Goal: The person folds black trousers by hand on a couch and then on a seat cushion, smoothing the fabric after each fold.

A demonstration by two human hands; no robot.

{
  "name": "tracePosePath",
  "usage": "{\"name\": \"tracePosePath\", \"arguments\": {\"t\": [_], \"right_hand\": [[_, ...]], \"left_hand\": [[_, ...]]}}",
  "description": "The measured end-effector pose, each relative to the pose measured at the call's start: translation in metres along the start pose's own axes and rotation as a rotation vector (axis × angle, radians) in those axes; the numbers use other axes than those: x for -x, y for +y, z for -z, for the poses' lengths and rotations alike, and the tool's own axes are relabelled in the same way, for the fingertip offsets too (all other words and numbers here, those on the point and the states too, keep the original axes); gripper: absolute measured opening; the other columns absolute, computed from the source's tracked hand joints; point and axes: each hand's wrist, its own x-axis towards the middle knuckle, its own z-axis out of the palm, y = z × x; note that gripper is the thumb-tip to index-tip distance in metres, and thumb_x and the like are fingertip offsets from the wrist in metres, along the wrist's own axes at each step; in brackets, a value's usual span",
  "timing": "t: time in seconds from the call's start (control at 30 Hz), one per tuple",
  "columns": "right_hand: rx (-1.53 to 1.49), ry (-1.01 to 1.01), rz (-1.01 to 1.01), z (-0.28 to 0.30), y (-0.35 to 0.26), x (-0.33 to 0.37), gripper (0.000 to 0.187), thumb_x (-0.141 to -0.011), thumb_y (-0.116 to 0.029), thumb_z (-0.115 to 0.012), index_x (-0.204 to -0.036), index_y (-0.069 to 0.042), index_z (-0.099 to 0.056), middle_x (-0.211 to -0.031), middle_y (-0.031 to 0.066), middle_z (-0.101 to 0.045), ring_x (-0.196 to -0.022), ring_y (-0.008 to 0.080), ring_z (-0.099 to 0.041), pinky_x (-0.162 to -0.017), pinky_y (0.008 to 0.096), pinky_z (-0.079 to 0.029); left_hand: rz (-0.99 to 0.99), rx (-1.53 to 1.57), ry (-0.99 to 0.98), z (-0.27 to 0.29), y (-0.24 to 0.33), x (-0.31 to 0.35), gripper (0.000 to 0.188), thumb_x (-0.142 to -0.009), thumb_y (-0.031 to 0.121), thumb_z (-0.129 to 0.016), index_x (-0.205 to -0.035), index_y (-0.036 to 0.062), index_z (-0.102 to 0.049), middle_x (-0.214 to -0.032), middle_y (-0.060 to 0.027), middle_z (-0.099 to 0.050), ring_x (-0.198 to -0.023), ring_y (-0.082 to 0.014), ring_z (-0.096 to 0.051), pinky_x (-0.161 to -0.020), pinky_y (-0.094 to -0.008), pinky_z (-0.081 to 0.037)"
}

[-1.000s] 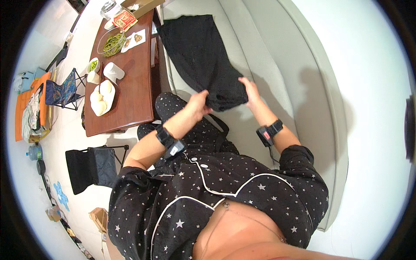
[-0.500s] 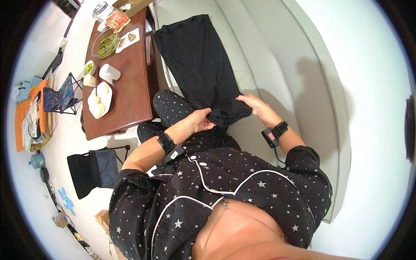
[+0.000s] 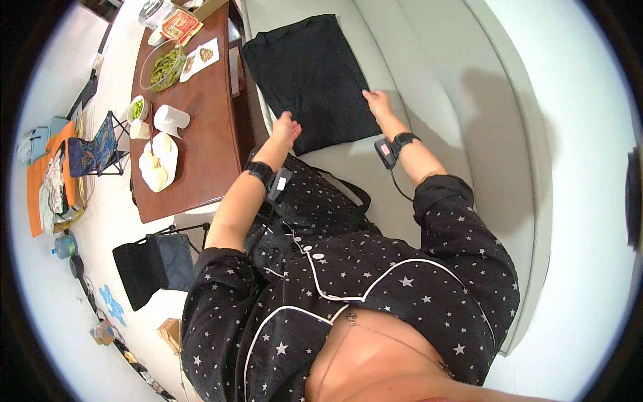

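A black cloth garment [image 3: 315, 80] lies spread flat on the light grey sofa, its near end doubled into a straight edge. By its left edge is my left hand [image 3: 287, 128], fingers loosely bent and apart, with nothing visible in them. My right hand [image 3: 378, 106] is at the garment's right edge, fingertips over the border and fingers loosely extended. Whether those fingertips press on the fabric is hard to see. Each wrist wears a black strap with a small box; a cable runs from the right one.
The sofa [image 3: 402, 80] extends to the right with its backrest. On the left, a brown wooden table [image 3: 204, 144] carries a plate of pale buns [image 3: 158, 161], a white cup [image 3: 171, 120] and a bowl of green pods [image 3: 166, 69]. Folding stools [image 3: 151, 268] stand on the floor.
The garment's near end, held in both hands before, has been folded away from me, so the garment is shorter. Both hands have moved forward and loosened.
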Motion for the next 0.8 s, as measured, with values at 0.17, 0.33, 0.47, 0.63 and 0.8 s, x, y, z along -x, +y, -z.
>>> {"name": "tracePosePath", "arguments": {"t": [0.17, 0.33, 0.47, 0.63, 0.8], "right_hand": [[0.487, 0.118, 0.150, -0.015, 0.032, 0.055, 0.052, -0.070, -0.035, -0.068, -0.107, 0.000, -0.054, -0.108, 0.0230, -0.054, -0.103, 0.0329, -0.051, -0.087, 0.0389, -0.041], [0.480, 0.052, 0.159, -0.007, 0.052, 0.078, 0.051, -0.070, -0.033, -0.068, -0.108, -0.001, -0.054, -0.114, 0.0215, -0.052, -0.104, 0.0318, -0.050, -0.087, 0.0391, -0.041], [0.245, -0.102, 0.079, 0.012, 0.085, 0.058, 0.040, -0.072, -0.030, -0.067, -0.096, 0.001, -0.057, -0.097, 0.0173, -0.060, -0.087, 0.0297, -0.057, -0.078, 0.0372, -0.045], [0.075, -0.213, -0.097, 0.016, 0.044, 0.073, 0.027, -0.075, -0.026, -0.067, -0.077, -0.001, -0.056, -0.069, 0.0055, -0.058, -0.060, 0.0132, -0.058, -0.051, 0.0263, -0.046], [-0.062, -0.335, -0.147, 0.031, 0.037, 0.071, 0.025, -0.074, -0.022, -0.068, -0.075, -0.002, -0.055, -0.069, 0.0058, -0.059, -0.058, 0.0130, -0.059, -0.050, 0.0254, -0.047]], "left_hand": [[0.034, -0.258, 0.197, 0.042, -0.044, -0.012, 0.046, -0.072, 0.023, -0.063, -0.109, 0.0015, -0.047, -0.103, -0.0138, -0.051, -0.090, -0.0281, -0.051, -0.076, -0.0369, -0.045], [0.030, -0.791, 0.253, 0.012, -0.040, 0.016, 0.059, -0.072, 0.027, -0.064, -0.121, 0.0064, -0.039, -0.123, -0.0185, -0.036, -0.111, -0.0344, -0.037, -0.095, -0.0433, -0.034], [-0.082, -0.958, 0.432, -0.007, -0.063, -0.004, 0.069, -0.064, 0.029, -0.073, -0.120, 0.0140, -0.035, -0.125, -0.0217, -0.027, -0.120, -0.0393, -0.026, -0.101, -0.0455, -0.026], [-0.076, -1.105, 0.365, 0.013, -0.059, -0.014, 0.055, -0.067, 0.029, -0.072, -0.111, 0.0025, -0.050, -0.121, -0.0240, -0.041, -0.116, -0.0362, -0.038, -0.095, -0.0435, -0.035], [-0.062, -1.152, 0.012, 0.031, -0.054, -0.019, 0.036, -0.074, 0.021, -0.068, -0.092, -0.0083, -0.057, -0.091, -0.0228, -0.059, -0.083, -0.0274, -0.060, -0.068, -0.0397, -0.050]]}}
